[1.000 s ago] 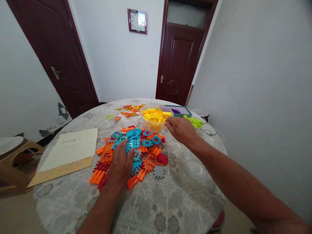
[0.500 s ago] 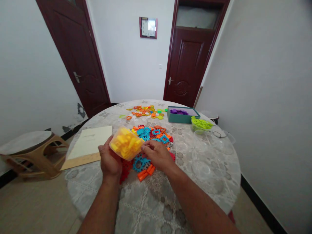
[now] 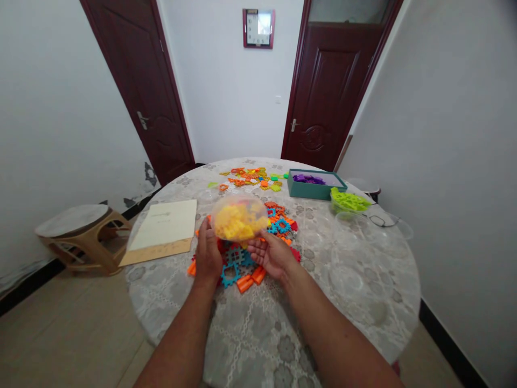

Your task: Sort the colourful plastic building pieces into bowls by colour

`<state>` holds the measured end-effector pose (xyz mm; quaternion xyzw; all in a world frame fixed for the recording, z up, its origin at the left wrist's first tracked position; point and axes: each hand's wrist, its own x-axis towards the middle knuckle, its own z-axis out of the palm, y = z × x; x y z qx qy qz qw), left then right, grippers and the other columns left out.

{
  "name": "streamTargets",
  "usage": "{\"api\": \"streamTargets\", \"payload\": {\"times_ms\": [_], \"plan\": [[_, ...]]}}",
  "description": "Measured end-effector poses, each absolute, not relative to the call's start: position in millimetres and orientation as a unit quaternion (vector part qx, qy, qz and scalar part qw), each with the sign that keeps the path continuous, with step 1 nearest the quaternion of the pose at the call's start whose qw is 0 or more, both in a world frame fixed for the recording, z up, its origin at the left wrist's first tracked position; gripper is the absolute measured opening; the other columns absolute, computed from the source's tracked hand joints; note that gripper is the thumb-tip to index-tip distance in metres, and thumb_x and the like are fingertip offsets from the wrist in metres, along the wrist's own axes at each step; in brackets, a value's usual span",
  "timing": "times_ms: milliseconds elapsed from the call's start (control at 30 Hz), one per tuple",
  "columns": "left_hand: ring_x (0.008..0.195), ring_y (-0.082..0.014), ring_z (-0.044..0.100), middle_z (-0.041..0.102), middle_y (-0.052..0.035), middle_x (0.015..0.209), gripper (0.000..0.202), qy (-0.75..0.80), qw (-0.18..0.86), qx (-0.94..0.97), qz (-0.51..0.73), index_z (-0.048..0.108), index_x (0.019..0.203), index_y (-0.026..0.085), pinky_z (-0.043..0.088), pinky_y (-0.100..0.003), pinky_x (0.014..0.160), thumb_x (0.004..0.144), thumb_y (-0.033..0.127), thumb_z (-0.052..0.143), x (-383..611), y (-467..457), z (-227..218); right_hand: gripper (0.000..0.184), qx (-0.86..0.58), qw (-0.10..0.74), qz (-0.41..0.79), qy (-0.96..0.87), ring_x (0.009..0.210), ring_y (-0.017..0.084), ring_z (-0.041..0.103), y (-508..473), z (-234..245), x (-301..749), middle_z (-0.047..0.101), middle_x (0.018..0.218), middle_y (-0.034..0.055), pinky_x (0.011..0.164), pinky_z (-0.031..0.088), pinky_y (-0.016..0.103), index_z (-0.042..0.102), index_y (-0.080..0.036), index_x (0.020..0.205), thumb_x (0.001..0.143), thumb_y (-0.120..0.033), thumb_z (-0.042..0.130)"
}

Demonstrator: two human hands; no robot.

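A clear plastic bowl full of yellow pieces is tipped up on its side, bottom facing me, above a pile of orange, blue and red toy pieces. My left hand grips the bowl's left edge. My right hand lies palm up under its right side, fingers spread and cupped. The pile rests on the round table just beyond both hands.
A cream booklet on a wooden board lies at the left. Farther back sit a teal box of purple pieces, a bowl of green pieces, a scatter of small orange pieces and several empty clear bowls. A stool stands left.
The bowl of yellow pieces went from the table's far side into both hands above the pile, then tipped further onto its side. My right hand has turned palm up beneath it.
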<state>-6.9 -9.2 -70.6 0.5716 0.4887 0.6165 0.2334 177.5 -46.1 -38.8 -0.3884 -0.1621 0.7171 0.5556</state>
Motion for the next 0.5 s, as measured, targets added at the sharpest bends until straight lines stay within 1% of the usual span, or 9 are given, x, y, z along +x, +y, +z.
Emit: {"api": "streamTargets", "payload": {"times_ms": [100,200,333,500], "plan": [[0.153,-0.0276,0.043,0.050,-0.0132,0.162,0.060,0.518,0.165,0.643,0.539,0.047,0.156,0.021,0.030,-0.051,0.129,0.109,0.054,0.029,-1.2,-7.8,-78.0,0.025,-0.359,0.558,0.742,-0.095,0.058,0.015,0.073,-40.0,-42.9,188.2,0.076,0.073,0.0065,0.052,0.058,0.021,0.063,-0.017,0.099,0.110,-0.033,0.047],[0.148,-0.0320,0.047,0.054,-0.0193,0.155,0.058,0.517,0.077,0.707,0.476,0.048,0.153,0.016,0.035,-0.058,0.125,0.108,0.050,0.036,4.5,-6.0,-84.6,0.027,-0.326,0.565,0.756,-0.058,0.057,0.014,0.072,-35.4,-45.9,196.0,0.075,0.071,0.0052,0.051,0.058,0.020,0.063,-0.018,0.095,0.111,-0.032,0.046],[0.141,-0.0339,0.053,0.060,-0.0216,0.146,0.054,0.515,-0.008,0.740,0.433,0.049,0.150,0.015,0.043,-0.058,0.120,0.106,0.046,0.045,9.7,-7.3,-86.7,0.031,-0.293,0.586,0.754,-0.047,0.055,0.013,0.071,-34.0,-44.5,202.9,0.074,0.070,0.0037,0.048,0.057,0.019,0.063,-0.017,0.093,0.111,-0.032,0.043],[0.142,-0.0352,0.052,0.059,-0.0219,0.146,0.054,0.509,-0.064,0.755,0.409,0.049,0.150,0.016,0.042,-0.058,0.120,0.104,0.044,0.052,15.1,-12.7,-81.1,0.032,-0.267,0.609,0.746,-0.047,0.056,0.013,0.071,-36.9,-37.6,210.0,0.074,0.072,0.0030,0.048,0.057,0.019,0.064,-0.018,0.094,0.112,-0.033,0.042]]}}
